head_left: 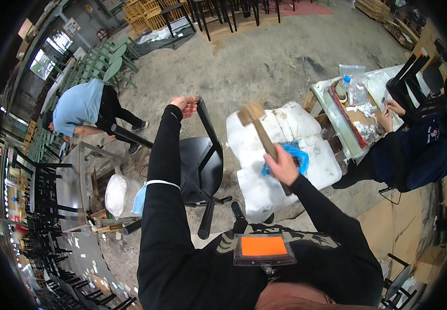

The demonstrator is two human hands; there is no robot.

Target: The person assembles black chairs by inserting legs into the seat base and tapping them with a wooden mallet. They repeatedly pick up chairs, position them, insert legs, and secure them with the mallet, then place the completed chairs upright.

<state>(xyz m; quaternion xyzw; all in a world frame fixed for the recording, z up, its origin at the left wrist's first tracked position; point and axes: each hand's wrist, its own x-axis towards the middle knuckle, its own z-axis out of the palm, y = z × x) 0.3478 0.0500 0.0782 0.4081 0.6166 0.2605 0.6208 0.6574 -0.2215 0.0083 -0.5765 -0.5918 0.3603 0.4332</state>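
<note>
A black chair [201, 165] stands upside down before me, its legs pointing up. My left hand [185, 106] is at the tip of one raised chair leg [209, 124], fingers pinched together; whatever small thing they may hold there is too small to make out. My right hand [284, 168] is closed round the wooden handle of a mallet [266, 135]. The mallet's tan head [252, 113] is raised to the right of that leg, apart from it and slightly blurred. Below my right hand lies a blue plastic bag [298, 155] on a white padded surface [254, 188].
To the right, a person [420, 139] works at a table [358, 150] with bottles and paper scraps. At the left, another person [81, 108] bends over near green chairs [115, 67]. A metal-framed table [73, 191] and a plastic-wrapped bundle [120, 196] stand left of the chair.
</note>
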